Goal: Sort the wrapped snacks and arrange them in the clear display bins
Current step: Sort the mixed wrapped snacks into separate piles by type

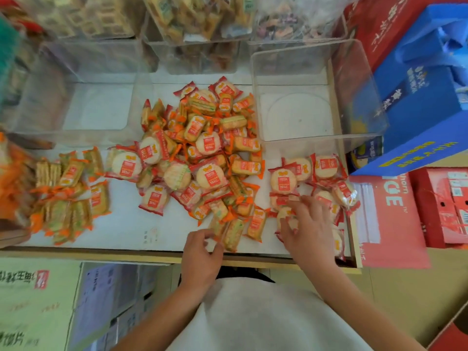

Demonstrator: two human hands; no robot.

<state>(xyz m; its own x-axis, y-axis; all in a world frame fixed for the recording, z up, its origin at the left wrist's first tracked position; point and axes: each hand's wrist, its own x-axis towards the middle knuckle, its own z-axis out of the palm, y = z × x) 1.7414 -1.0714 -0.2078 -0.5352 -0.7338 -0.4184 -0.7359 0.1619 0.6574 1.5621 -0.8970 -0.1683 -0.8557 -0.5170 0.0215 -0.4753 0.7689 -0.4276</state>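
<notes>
Fingers (198,234) of the left hand (201,257) are curled, thumb and forefinger drawn narrow at the near end of an oblong pack (231,235) by the surface's (126,229) near edge. Whether they actually grip it I cannot tell. The right hand (310,231) lies with its fingers (300,201) spread wide and fairly straight over the round packs (321,171) at the near right corner, pressing on them rather than closing round any.

A middle heap (200,153) of mixed round and oblong packs, all red and orange wrapped, covers the centre of the surface and reaches from the far side almost to the near edge. The left heap (68,196), oblong packs only, lies near the left edge, apart from the middle heap.

Two clear bins stand at the far side. The right bin (354,79) is at the far right corner, just behind the round packs. The left bin (50,79) is at the far left, behind the left heap. Neither holds any packs. More bins stand behind them, filled with blurred snacks.

A blue bag (417,105) stands just beyond the right edge, and a red box (395,219) lies beside the near right corner.
</notes>
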